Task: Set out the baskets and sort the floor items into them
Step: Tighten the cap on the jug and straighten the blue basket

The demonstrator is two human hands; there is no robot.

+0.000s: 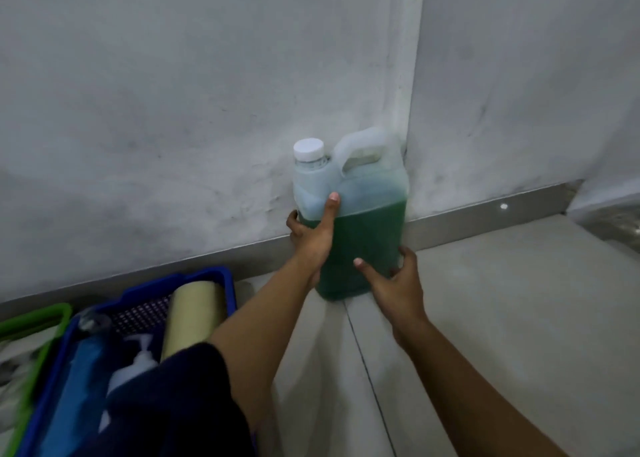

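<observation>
a translucent jug (356, 228), capped in white (309, 149) and roughly two-thirds full of green liquid, is seen upright against the wall (173, 110), just past the centre of the view toward 1 o'clock. whether its base rests on the floor (502, 318) or is just clear of it cannot be told. the left hand (311, 238) is wrapped around the jug's 9 o'clock edge, thumb laid up the front face and fingers curled behind. the right hand (394, 283) is pressed with spread fingers against the lower front and the 3 o'clock side, so the jug is gripped between both hands rather than by its moulded handle (363, 148).

at 8 o'clock a blue basket (221, 283) is set on the floor, already loaded with a tan roll (194, 318), a white pump bottle (138, 363) and a blue bottle (83, 380). a green basket (38, 314) is placed just beside it, further toward 9 o'clock.

the step in hand is judged to be the collection of the jug for sorting. the next move calls for a firm two-handed lift, the jug kept upright because the liquid will be heavy and will slosh, then a swing toward 8 o'clock. free space in the blue basket looks scarce.
</observation>
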